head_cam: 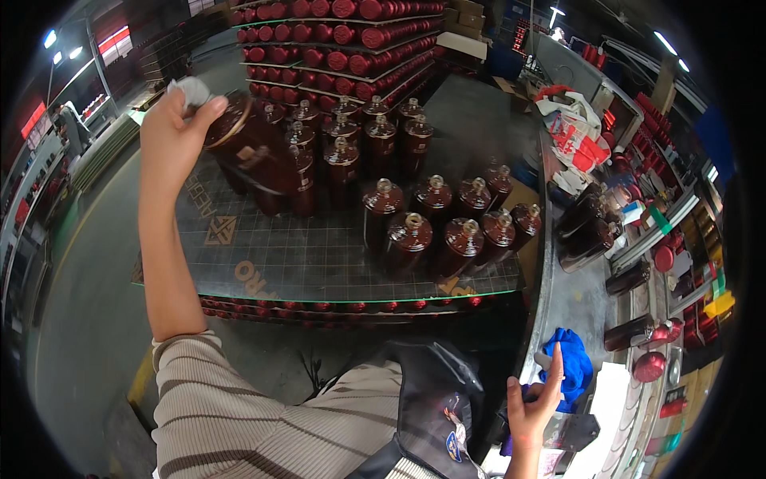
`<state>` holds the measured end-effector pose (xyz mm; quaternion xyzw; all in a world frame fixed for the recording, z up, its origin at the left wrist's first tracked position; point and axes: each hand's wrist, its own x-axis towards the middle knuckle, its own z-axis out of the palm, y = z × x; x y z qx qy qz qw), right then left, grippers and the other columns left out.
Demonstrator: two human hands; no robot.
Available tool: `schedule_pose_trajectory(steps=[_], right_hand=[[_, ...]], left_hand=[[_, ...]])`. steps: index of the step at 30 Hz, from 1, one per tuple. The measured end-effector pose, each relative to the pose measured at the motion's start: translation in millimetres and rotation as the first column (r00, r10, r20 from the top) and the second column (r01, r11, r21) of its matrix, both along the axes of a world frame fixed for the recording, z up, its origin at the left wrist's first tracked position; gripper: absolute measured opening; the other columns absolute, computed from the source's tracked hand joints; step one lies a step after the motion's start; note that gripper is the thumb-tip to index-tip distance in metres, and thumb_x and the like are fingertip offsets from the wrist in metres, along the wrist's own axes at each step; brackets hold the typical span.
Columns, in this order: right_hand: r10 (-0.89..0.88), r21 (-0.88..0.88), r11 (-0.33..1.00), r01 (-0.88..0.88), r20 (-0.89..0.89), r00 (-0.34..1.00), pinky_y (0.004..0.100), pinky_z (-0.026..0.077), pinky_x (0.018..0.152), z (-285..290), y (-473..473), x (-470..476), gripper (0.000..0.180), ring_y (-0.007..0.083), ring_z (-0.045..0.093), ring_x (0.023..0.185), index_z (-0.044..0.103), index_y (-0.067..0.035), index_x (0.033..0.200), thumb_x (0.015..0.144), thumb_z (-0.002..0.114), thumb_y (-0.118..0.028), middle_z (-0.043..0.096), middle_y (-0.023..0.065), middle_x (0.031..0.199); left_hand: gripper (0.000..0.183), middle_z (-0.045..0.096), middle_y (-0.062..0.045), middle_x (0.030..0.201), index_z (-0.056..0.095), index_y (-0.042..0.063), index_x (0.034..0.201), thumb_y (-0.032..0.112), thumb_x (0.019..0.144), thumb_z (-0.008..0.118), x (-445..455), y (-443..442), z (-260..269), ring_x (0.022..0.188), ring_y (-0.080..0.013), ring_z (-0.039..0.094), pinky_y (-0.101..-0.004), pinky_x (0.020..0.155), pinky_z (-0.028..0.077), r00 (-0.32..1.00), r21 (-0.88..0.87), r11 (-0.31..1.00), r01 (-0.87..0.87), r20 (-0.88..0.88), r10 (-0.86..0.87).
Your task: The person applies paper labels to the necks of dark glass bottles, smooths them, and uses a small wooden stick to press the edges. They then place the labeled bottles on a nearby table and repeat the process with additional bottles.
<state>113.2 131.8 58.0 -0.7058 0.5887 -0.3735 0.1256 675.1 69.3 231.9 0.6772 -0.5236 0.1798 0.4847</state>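
In the head view my left hand (173, 135) grips the neck end of a dark red glass bottle (251, 149), with a white cloth (192, 91) at the fingers. This bottle is tilted and blurred, above the left side of a stack's black sheet (293, 251). Beneath and beside it stand several similar upright bottles (341, 158). A second cluster of upright, open-necked bottles (413, 233) is nearer, at the sheet's right. At lower right my right hand (532, 407) has its fingers apart, close to a blue cloth (571, 365) on the metal bench (574, 299). Whether it touches the cloth I cannot tell.
Behind stands a tall stack of red-capped containers (341, 36) between sheets. Along the right runs a conveyor (616, 419) with dark bottles (634, 332) lying on it. A red and white bag (577, 138) rests on the bench's far end. Walkway floor (90, 257) lies at left.
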Motion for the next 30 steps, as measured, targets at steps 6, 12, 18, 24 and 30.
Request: schedule_pose_trajectory(steps=[6,12,18,24,30], right_hand=[[-0.246,0.29,0.934,0.209,0.096,0.965,0.0332,0.05,0.074,-29.3,15.4,-10.9,0.082,0.0227,0.061,0.084,0.044,-0.004,0.152,0.076,0.073,0.005,0.062,0.0201,0.132],[-0.28,0.19,0.945,0.266,0.049,0.959,0.0406,0.049,0.097,-34.9,18.6,-12.1,0.079,0.03,0.062,0.113,0.045,-0.008,0.152,0.079,0.07,0.004,0.062,0.0194,0.132],[-0.392,0.322,0.872,0.368,0.01,0.92,0.0343,0.052,0.068,-22.0,32.6,-7.4,0.076,0.0195,0.061,0.077,0.045,-0.011,0.152,0.084,0.078,-0.009,0.066,0.0138,0.116],[-0.382,0.306,0.89,0.339,0.093,0.919,0.0335,0.048,0.063,-10.7,51.0,-9.5,0.074,0.02,0.055,0.066,0.047,-0.011,0.151,0.084,0.078,-0.015,0.068,0.0169,0.116],[-0.36,0.283,0.91,0.303,0.18,0.915,0.028,0.046,0.058,3.9,44.9,-15.6,0.073,0.014,0.053,0.062,0.048,-0.008,0.15,0.083,0.077,-0.008,0.07,0.013,0.108]], left_hand=[[0.031,0.071,-0.021,0.097,0.071,0.001,0.094,0.031,0.086,0.077,152.0,-45.3,-124.6,0.09,-0.0417,0.069,-0.0515,0.079,0.053,0.785,0.146,0.794,-0.59,0.332,0.522],[0.032,0.072,-0.02,0.104,0.073,0.006,0.101,0.034,0.088,0.076,224.6,-77.4,-219.8,0.097,-0.0421,0.069,-0.0519,0.083,0.054,0.804,0.248,0.77,-0.588,0.287,0.521],[0.052,0.071,-0.025,0.113,0.069,0.002,0.12,0.044,0.089,0.076,278.2,-95.0,-244.2,0.106,-0.0451,0.067,-0.052,0.089,0.054,0.804,0.355,0.723,-0.593,0.315,0.505],[0.056,0.069,-0.026,0.121,0.061,-0.009,0.125,0.032,0.092,0.077,212.1,-113.4,-200.6,0.112,-0.0375,0.067,-0.0443,0.097,0.053,0.912,0.234,0.883,-0.406,0.049,0.406],[0.036,0.069,-0.01,0.122,0.063,-0.002,0.128,0.014,0.098,0.071,-76.6,-123.4,-162.0,0.103,-0.0135,0.064,-0.0261,0.093,0.051,0.796,0.023,0.847,0.532,-0.356,-0.49]])
